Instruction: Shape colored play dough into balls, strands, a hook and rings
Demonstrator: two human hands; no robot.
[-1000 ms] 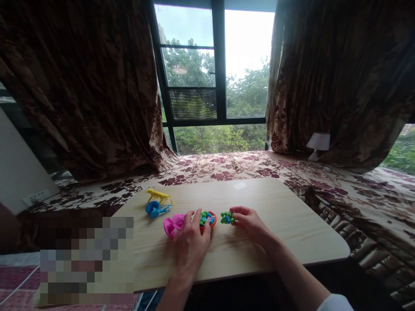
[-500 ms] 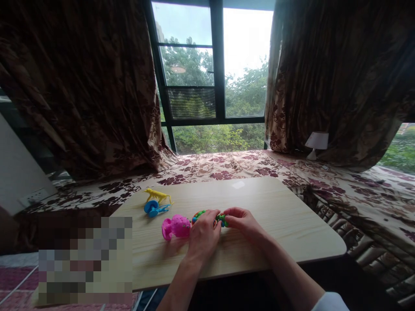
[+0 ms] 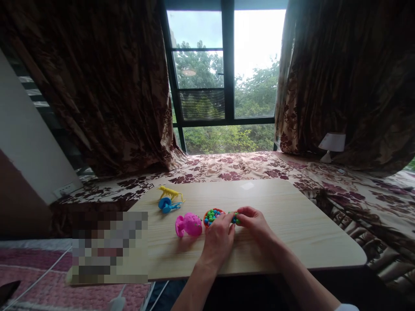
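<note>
A yellow plastic animal (image 3: 170, 192) and a blue plastic piece (image 3: 166, 205) lie by the bench's (image 3: 292, 233) far left corner. Nearer the front edge: a bumpy pink toy (image 3: 191, 224), an orange bowl (image 3: 204, 217) of beads (image 3: 211, 215), the left hand (image 3: 219, 236) (grip unclear), a green-blue bead cluster (image 3: 237, 219) pinched by the right hand (image 3: 256, 223).

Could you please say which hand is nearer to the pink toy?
Left: the left hand is just right of the pink toy; the right hand is farther right.
</note>
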